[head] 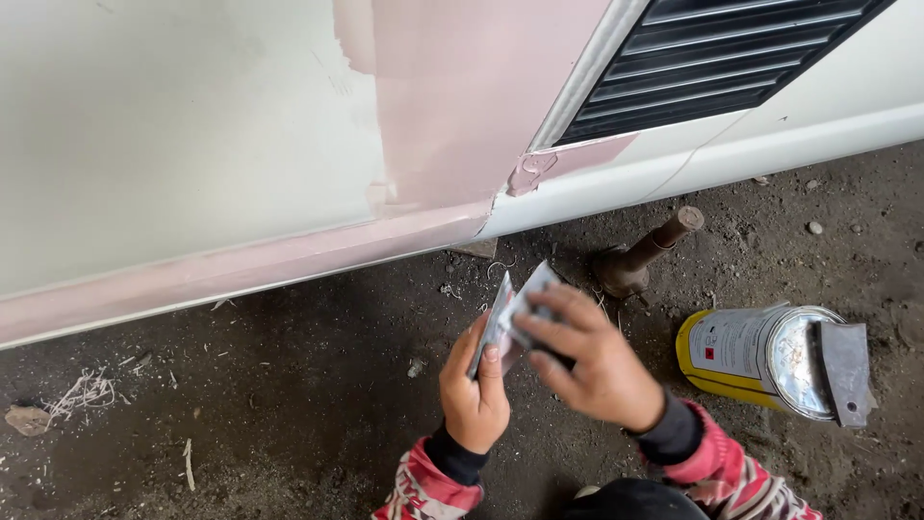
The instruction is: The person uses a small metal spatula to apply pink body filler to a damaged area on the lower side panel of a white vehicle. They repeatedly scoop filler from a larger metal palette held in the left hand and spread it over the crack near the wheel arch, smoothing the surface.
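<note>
My left hand (474,393) grips a thin metal spreader blade (497,318) held upright, edge toward me. My right hand (589,358) holds a second flat metal spreader (535,286) and presses it across the first blade, so the two touch. Both blades show pinkish smears. Just above the hands is a white vehicle body panel (173,144) with a broad patch of pink filler (452,106) that runs down and along the lower sill. Both sleeves are red-patterned with dark cuffs.
A yellow-sided tin (741,358) stands on the dirt at right, with a grey spreader (847,371) laid over its shiny lid. A rusty brown jack (640,255) sits under the sill. A black louvred vent (712,53) is at upper right. Dark dirt ground (289,404) carries scattered debris.
</note>
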